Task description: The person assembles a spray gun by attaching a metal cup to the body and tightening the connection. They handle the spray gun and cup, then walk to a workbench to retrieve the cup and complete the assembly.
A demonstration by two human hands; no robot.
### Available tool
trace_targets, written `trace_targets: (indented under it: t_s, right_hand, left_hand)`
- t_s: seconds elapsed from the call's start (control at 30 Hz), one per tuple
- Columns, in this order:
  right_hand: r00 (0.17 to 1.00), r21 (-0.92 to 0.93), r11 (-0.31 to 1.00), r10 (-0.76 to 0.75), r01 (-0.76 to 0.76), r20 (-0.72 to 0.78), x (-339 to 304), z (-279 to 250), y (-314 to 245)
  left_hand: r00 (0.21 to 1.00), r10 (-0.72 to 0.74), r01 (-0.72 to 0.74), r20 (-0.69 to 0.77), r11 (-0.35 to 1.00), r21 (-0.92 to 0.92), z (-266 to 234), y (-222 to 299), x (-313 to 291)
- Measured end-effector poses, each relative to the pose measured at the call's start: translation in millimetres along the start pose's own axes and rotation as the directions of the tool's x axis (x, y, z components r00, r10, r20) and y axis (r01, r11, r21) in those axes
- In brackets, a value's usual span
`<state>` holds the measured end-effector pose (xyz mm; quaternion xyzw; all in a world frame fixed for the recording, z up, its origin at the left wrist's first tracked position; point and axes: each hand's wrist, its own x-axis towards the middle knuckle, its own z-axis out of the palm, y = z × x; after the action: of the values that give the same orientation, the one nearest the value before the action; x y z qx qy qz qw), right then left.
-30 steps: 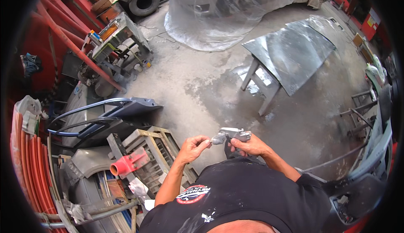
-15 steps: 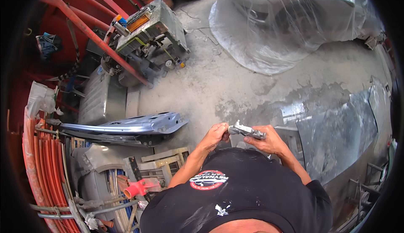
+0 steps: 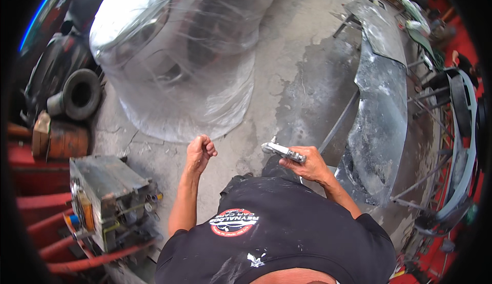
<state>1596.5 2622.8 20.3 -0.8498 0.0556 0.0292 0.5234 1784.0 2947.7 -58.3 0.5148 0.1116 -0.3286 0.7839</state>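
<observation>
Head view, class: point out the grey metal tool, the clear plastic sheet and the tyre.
Grey metal tool (image 3: 285,152): head view, middle of its body.
Clear plastic sheet (image 3: 187,68): head view, its middle.
Tyre (image 3: 96,96): head view, right sidewall.

The black T-shirt (image 3: 302,217) carries a round red, black and white chest logo (image 3: 225,226) with white capital lettering (image 3: 246,218), upside down in this view.

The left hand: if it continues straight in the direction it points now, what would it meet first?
Likely the translucent plastic sheet draped over the car; the left hand points toward its lower part, though the depth between them is unclear.
</observation>
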Motion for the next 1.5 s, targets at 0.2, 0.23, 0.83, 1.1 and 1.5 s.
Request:
trace_targets:
  t_s: [0.2, 0.23, 0.83, 1.1, 1.5]
  right_hand:
    - [0.855, 0.393, 0.825, 0.495, -0.407, -0.154, 122, -57, 28]
    - [0.844, 0.436, 0.809, 0.506, -0.393, -0.177, 147, -69, 39]
    - [0.988, 0.209, 0.968, 0.150, -0.137, -0.046, 712, -517, 177]
    - [0.873, 0.389, 0.887, 0.378, -0.247, -0.308, 890, -766, 256]
    - [0.773, 0.735, 0.661, 0.542, -0.150, -0.330, 1169, -1129, 488]
  left_hand:
    - [0.879, 0.079, -0.398, 0.471, 0.667, 0.630, 150, 127, 210]
    - [0.842, 0.108, -0.442, 0.528, 0.701, 0.560, 184, 131, 239]
    - [0.899, -0.185, 0.242, 0.398, 0.965, -0.098, 506, 222, 781]
    - [0.601, -0.361, 0.291, 0.713, 0.930, 0.225, 773, 293, 1104]
    - [0.526, -0.417, -0.473, 0.741, 0.581, 0.662, 1173, 342, 1505]
